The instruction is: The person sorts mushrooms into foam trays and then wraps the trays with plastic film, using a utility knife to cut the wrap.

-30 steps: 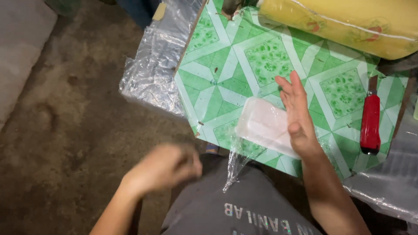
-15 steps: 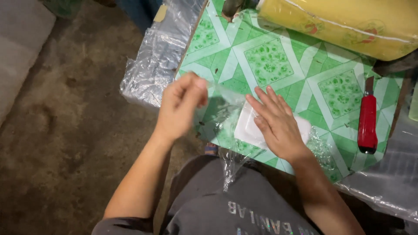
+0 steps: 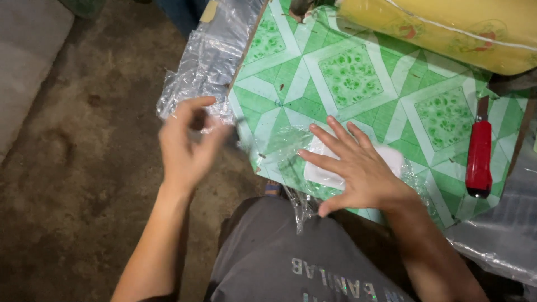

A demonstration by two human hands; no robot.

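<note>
Fingers [image 3: 335,137] of the right hand [image 3: 361,170] lie spread and flat, pressing a white rectangular container [image 3: 386,159] onto the surface [image 3: 347,72]; they grasp nothing. Left hand [image 3: 187,142] is raised off the surface's near-left corner, its fingers curled toward the thumb in a loose pinch; motion blur hides whether they hold anything. Clear plastic film [image 3: 293,145] lies crumpled over and beside the container, and a strand of it hangs down past the surface's near edge. The surface wears a green-and-white covering of diamond and triangle patterns. A red-handled tool [image 3: 479,159] rests near its right edge, well apart from the container; a yellow wrapped roll [image 3: 442,28] lies across its far side. Crinkled plastic sheeting [image 3: 204,61] drapes off the left edge. Below lies a bare, dull concrete floor [image 3: 72,168].
</note>
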